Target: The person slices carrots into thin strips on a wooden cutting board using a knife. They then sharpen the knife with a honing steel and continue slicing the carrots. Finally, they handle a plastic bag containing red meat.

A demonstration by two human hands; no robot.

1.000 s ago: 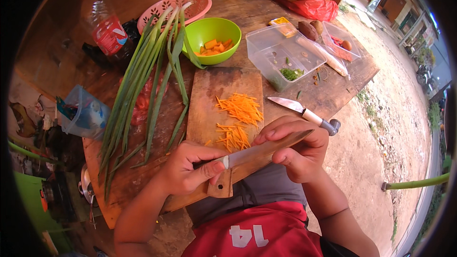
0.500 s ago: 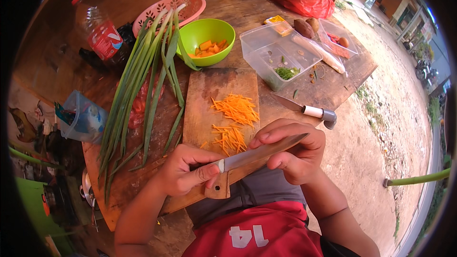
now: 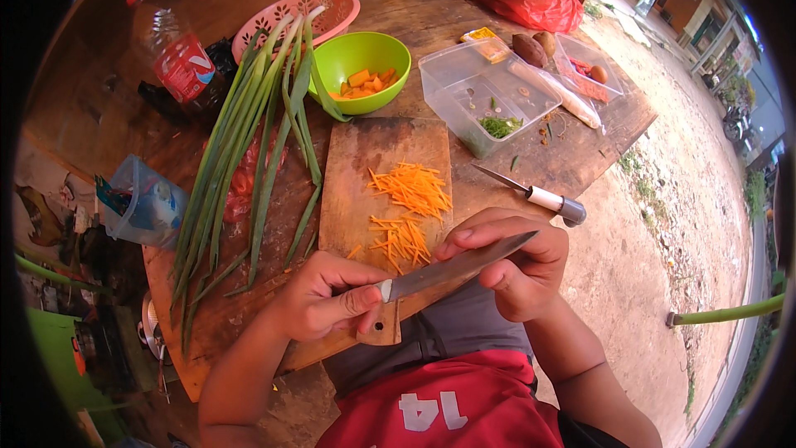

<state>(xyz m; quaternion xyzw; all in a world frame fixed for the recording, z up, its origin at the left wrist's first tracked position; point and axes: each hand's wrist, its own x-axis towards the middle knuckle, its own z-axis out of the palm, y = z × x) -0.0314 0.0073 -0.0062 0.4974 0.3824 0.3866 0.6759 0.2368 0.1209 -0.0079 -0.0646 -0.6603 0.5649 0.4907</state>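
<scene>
A kitchen knife [image 3: 464, 266] lies level across in front of me, its blade pointing right. Its pale handle is closed in my left hand [image 3: 325, 299]. My right hand [image 3: 522, 261] curls around the blade from behind, fingertips at the far edge and thumb near the lower edge. Beyond the knife, a wooden cutting board [image 3: 348, 166] carries two small heaps of carrot strips [image 3: 412, 189]. The board's end with a hole sits under my left hand. A second knife [image 3: 539, 195], with a white and grey handle, rests on the table's right edge.
Long green onions [image 3: 240, 149] lean over a pink colander [image 3: 344, 12]. Beside them a green bowl [image 3: 390, 46] holds orange chunks. A clear plastic container [image 3: 448, 79] with chopped greens stands at right. At left are a bottle [image 3: 174, 58] and a blue tub [image 3: 145, 207].
My right thumb has shifted slightly right along the blade. The second knife on the table has turned a little, its blade showing narrower. My left hand stays on the handle.
</scene>
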